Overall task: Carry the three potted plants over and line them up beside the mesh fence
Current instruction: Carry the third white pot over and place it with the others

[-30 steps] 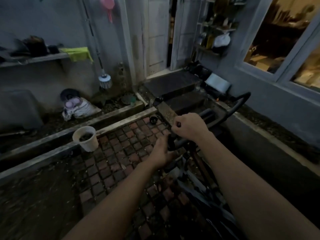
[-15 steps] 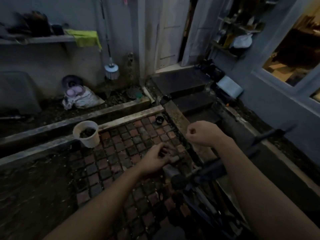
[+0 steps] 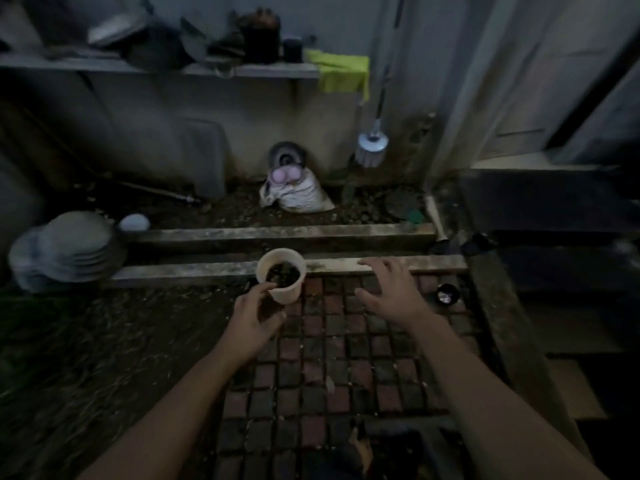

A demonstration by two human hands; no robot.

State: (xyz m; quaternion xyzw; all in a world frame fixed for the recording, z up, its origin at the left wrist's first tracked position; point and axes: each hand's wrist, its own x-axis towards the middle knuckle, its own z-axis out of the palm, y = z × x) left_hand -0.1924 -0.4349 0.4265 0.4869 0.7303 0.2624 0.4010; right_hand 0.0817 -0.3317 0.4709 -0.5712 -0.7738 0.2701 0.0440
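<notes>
A white pot (image 3: 282, 273) filled with dark soil stands upright on the brick paving (image 3: 332, 358), against a low concrete curb (image 3: 391, 263). My left hand (image 3: 254, 317) is at the pot's near left side, curved around its base, with the thumb touching the wall. The fingers are still apart. My right hand (image 3: 391, 294) hovers to the right of the pot, spread wide and holding nothing. A small dark cup-like pot (image 3: 446, 294) sits on the bricks further right. No mesh fence is in view.
A stack of grey bowls (image 3: 69, 251) sits at the left. A white sack (image 3: 294, 195) and a hanging brush (image 3: 372, 152) are by the back wall, under a cluttered shelf (image 3: 173, 69). Dark steps (image 3: 554, 202) rise at the right. A dark frame (image 3: 398, 441) lies near my feet.
Both hands let go of the dark handlebar frame, which has dropped out of reach. My view turned left and closer to the white pot, and my left hand has reached it.
</notes>
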